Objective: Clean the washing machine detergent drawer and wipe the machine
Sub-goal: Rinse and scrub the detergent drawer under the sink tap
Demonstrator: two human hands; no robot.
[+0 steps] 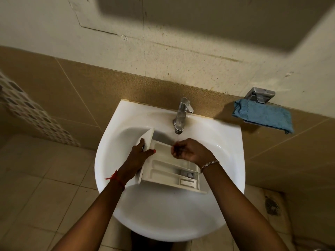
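Left hand clamps the light, stiff, probably slippery drawer by its front; right hand fingers curl, contents unclear.

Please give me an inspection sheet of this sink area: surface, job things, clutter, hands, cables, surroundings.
Surface: white sink; water runs from the tap.
Job's things: drawer lies tilted in the sink, compartments up; blue cloth hangs on a metal holder on the wall, right of the tap.
Clutter: nothing seen.
Hands: left hand grips the drawer's front panel; right hand is at the water stream above the drawer, fingers curled and blurred, so what it holds is unclear.
Cables: nothing seen.
Surroundings: tan wall tiles; pale floor tiles.
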